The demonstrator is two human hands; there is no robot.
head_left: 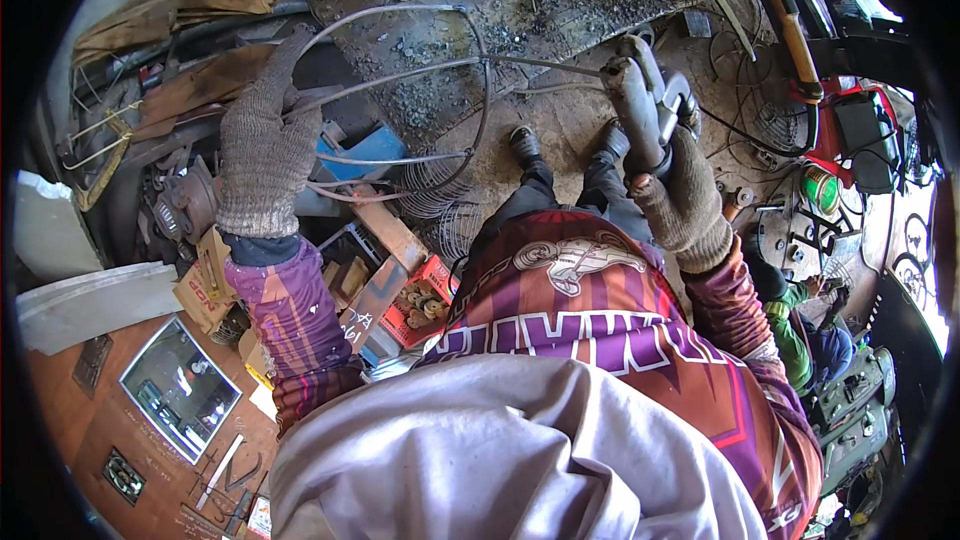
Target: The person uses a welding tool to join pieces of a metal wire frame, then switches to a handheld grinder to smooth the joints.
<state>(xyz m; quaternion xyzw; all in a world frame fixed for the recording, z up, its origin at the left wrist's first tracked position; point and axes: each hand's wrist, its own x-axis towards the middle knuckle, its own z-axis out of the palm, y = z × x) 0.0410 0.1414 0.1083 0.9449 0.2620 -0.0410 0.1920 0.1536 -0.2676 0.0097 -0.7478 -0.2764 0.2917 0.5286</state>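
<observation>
My left hand (265, 140), in a grey-brown knit glove, is closed on the left side of a bent metal rod frame (487, 105). The frame has a curved upright and several long rods reaching back toward that glove. On the right, my gloved right hand (690, 200) grips a worn grey metal tool (637, 110) with thick cylindrical parts and a hooked piece; its exact kind is unclear. A thin rod runs between the frame and the tool's head. The palm and some fingertips of each hand are hidden.
Ahead lies a debris-strewn metal surface (400, 60). Below it are a blue box (365, 152), wire coils (435, 180) and a red carton (415, 300). A long-handled power tool (785, 10) lies at upper right, near cables. Another person (800, 330) sits at right.
</observation>
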